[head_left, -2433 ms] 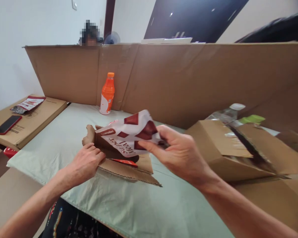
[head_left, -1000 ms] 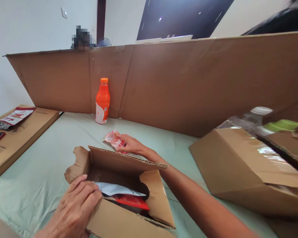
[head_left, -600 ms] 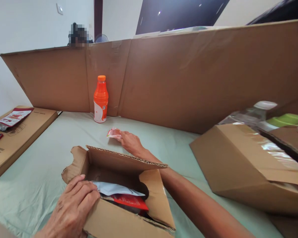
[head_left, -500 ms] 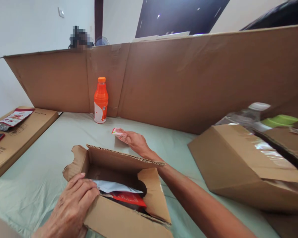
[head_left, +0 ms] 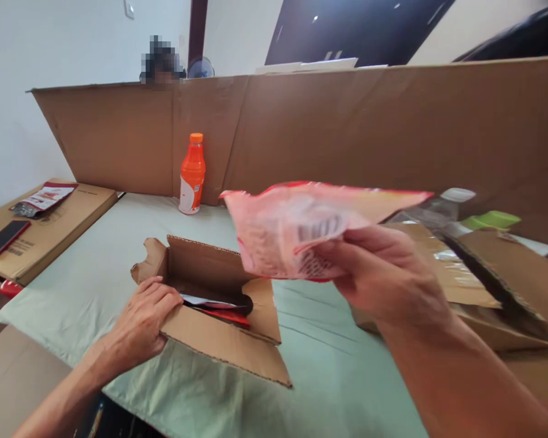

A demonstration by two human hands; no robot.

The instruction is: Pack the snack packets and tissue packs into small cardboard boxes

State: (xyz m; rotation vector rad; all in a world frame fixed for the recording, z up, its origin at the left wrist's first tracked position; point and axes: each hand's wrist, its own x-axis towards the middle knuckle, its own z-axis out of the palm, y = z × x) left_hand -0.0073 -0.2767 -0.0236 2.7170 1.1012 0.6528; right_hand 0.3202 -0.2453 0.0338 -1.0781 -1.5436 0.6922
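Observation:
My right hand (head_left: 374, 267) pinches a pink and red plastic packet (head_left: 283, 234), held up in the air to the right of the open box; a barcode shows on it, blurred by motion. With its fingers over the near left rim, my left hand (head_left: 141, 316) grips a small open cardboard box (head_left: 228, 350). Inside the box lie a white flat packet (head_left: 210, 301) and a red packet (head_left: 231, 316), both partly hidden by the near wall.
An orange bottle (head_left: 192, 176) stands before a tall cardboard screen (head_left: 347, 121). A flat carton (head_left: 64, 225) at left bears a phone (head_left: 5, 237) and a pouch (head_left: 43, 198). At right are a larger box (head_left: 466, 274) and a green container (head_left: 493, 220). A person's head shows behind the screen.
The pink packet in my right hand has come up from beyond the box, toward me and to the right. My left hand stays on the box's rim. The view has shifted.

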